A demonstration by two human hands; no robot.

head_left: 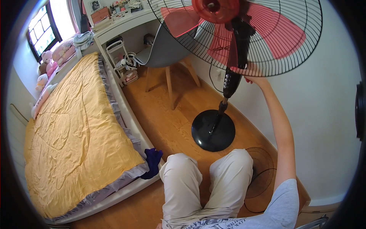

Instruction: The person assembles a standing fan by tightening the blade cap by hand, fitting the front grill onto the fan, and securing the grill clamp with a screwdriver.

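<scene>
A black floor fan [233, 82] with translucent red blades [280, 30] stands in front of me, its wire guard filling the upper right. Its round black base [213, 130] rests on the wooden floor. My right arm stretches up along the wall, and my right hand [254, 76] is curled at the guard's lower rim, close beside the pole; guard wires partly cover the fingers. My left hand [159, 226] shows only as a sliver at the bottom edge beside my thigh, so its fingers cannot be read. Another round wire guard [264, 183] lies on the floor by my right knee.
A bed [76, 133] with a yellow quilt runs along the left, a dark purple cloth [152, 163] at its corner. Beyond the fan are a grey chair [164, 47], a white desk [127, 18] and a small cart [120, 57]. A cord [211, 76] hangs along the wall.
</scene>
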